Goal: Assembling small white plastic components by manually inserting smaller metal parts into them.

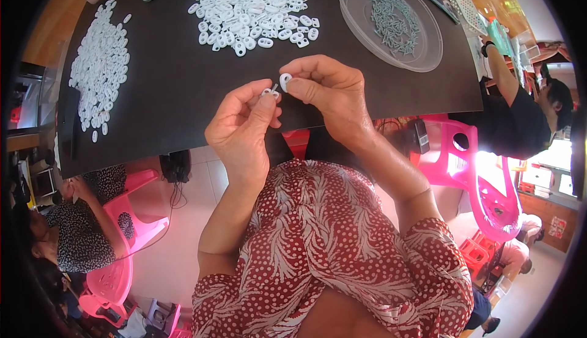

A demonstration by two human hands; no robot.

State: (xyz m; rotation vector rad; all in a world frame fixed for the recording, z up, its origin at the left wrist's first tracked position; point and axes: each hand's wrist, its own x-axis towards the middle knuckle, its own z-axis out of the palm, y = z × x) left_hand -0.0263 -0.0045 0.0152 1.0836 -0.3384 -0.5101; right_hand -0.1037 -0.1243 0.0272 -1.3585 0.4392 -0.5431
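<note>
Above the table's near edge, my left hand [241,127] pinches a small white plastic piece with holes [267,93] between thumb and fingers. A thin greyish pin [275,87] sticks up from that piece. Close by on the right, my right hand [333,93] grips a white oval plastic piece [285,82] with a hole in it, between thumb and index finger. The two pieces are very near each other; whether the pin touches the right one I cannot tell. Ahead lies a heap of similar white oval pieces [254,17].
A second spread of white pieces [101,69] covers the left of the dark table [165,93]. Many greyish pins [391,20] lie in a round clear tray [431,60] at right. Pink plastic chairs [452,148] stand around. People sit at both sides.
</note>
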